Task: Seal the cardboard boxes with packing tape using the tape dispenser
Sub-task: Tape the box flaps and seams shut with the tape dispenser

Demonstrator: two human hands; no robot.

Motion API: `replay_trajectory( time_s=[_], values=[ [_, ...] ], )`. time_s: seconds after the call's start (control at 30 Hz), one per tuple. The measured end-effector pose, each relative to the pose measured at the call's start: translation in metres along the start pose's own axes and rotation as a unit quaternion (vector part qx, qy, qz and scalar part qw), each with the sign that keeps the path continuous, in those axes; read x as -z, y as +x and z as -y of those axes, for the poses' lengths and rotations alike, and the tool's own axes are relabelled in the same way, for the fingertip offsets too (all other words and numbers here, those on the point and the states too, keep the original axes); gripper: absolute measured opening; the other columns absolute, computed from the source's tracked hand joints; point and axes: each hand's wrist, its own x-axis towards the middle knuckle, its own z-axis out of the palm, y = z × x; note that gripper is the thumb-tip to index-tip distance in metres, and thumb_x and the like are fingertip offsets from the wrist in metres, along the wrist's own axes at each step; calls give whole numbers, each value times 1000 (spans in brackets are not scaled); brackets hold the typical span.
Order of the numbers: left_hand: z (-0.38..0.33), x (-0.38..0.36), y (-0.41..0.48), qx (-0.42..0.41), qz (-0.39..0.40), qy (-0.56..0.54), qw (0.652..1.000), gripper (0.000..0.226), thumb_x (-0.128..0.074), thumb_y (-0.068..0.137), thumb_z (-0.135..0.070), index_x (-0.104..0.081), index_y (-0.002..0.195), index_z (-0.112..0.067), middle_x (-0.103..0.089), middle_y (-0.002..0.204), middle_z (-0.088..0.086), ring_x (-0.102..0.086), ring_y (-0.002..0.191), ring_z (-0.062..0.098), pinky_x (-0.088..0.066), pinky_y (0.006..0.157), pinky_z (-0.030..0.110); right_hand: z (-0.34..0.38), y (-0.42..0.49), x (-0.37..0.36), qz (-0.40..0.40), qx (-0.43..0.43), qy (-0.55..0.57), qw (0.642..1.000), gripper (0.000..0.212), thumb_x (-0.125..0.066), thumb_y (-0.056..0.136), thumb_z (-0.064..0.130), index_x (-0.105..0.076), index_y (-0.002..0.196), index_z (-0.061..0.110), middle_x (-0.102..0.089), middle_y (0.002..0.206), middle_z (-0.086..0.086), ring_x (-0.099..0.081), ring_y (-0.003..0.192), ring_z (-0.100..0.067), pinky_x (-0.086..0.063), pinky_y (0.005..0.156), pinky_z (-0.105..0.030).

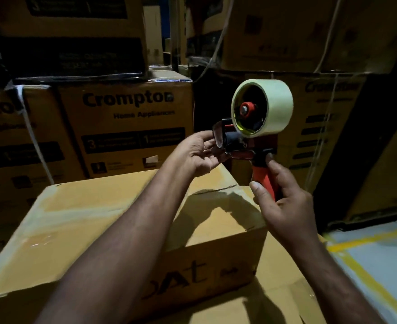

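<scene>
My right hand (279,197) grips the red and black handle of a tape dispenser (246,146), held up above a brown cardboard box (103,220). A pale roll of packing tape (270,106) sits on the dispenser's red hub. My left hand (199,155) reaches to the dispenser's front end, its fingers curled at the black roller and the guard there. Whether they pinch the tape end I cannot make out. The box's top flaps lie closed, with a seam near its far right corner.
Stacks of printed Crompton cartons (127,127) stand close behind and to the left. Taller cartons (321,127) rise on the right. The brown box rests on another flat carton (274,300). A grey floor with yellow lines (368,253) shows at the lower right.
</scene>
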Motion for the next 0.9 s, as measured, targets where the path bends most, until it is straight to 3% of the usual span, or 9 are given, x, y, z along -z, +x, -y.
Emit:
replay_trajectory(
  time_s=[0.07, 0.13, 0.2, 0.27, 0.33, 0.47, 0.6, 0.73, 0.9],
  values=[
    [4, -15, 13, -8, -16, 68, 998, 13, -55, 98, 1, -62, 89, 6, -64, 57, 14, -68, 54, 19, -59, 92, 40, -7, 5, 11, -4, 1, -14, 1000, 61, -72, 90, 26, -49, 146, 19, -49, 128, 12, -54, 115, -12, -44, 86, -8],
    [6, -23, 31, -12, -39, 153, 987, 20, -50, 99, 1, -62, 83, 1, -58, 46, 7, -67, 58, 18, -62, 71, 32, -14, 10, 18, -1, 4, -32, 999, 60, -72, 91, 24, -49, 146, 19, -50, 126, 11, -52, 115, -11, -45, 92, -19],
    [3, -24, 50, -4, -46, 216, 975, 16, -53, 95, -1, -66, 86, -2, -72, 66, 10, -73, 76, 22, -63, 74, 39, -20, 15, 21, 0, -1, -40, 999, 60, -72, 91, 23, -49, 146, 20, -54, 126, 10, -53, 115, -10, -46, 91, -16],
    [-2, -22, 71, 0, -54, 256, 965, 13, -59, 92, -3, -70, 86, -4, -75, 87, 11, -74, 86, 23, -61, 83, 45, -25, 20, 19, 6, -15, -41, 999, 60, -71, 92, 24, -48, 148, 22, -58, 132, 4, -55, 117, -11, -42, 87, -3],
    [-3, -19, 88, -14, -67, 279, 958, 15, -62, 91, -3, -71, 80, -7, -74, 89, 8, -73, 89, 22, -61, 79, 42, -29, 25, 14, 15, -30, -50, 998, 62, -70, 93, 26, -45, 149, 25, -58, 138, 0, -57, 120, -16, -38, 83, 4],
    [-2, -8, 125, -58, -80, 317, 943, 18, -63, 86, 8, -71, 77, -6, -74, 77, 8, -73, 71, 19, -59, 64, 32, -33, 35, -1, 38, -57, -84, 994, 63, -65, 96, 34, -37, 152, 35, -63, 132, -3, -63, 100, -15, -48, 74, -20],
    [2, 7, 165, -102, -118, 387, 909, 22, -55, 91, 4, -57, 77, -12, -64, 85, 13, -65, 69, 19, -61, 62, 32, -33, 47, -23, 69, -106, -112, 986, 61, -62, 98, 34, -36, 154, 35, -63, 132, -5, -65, 106, -19, -45, 74, -19],
    [5, 29, 194, -213, -222, 485, 818, 21, -66, 91, -1, -57, 92, -21, -66, 97, 3, -68, 87, 16, -63, 76, 36, -36, 41, -36, 99, -159, -152, 971, 61, -60, 98, 38, -33, 152, 42, -65, 128, -2, -61, 94, -11, -48, 71, -19],
    [13, 43, 218, -180, -197, 510, 818, 29, -77, 84, -4, -56, 90, -23, -68, 96, 4, -69, 88, 18, -63, 76, 39, -40, 38, -47, 108, -180, -164, 964, 62, -59, 99, 39, -30, 154, 41, -66, 124, -1, -64, 101, -17, -49, 74, -22]
  ],
)
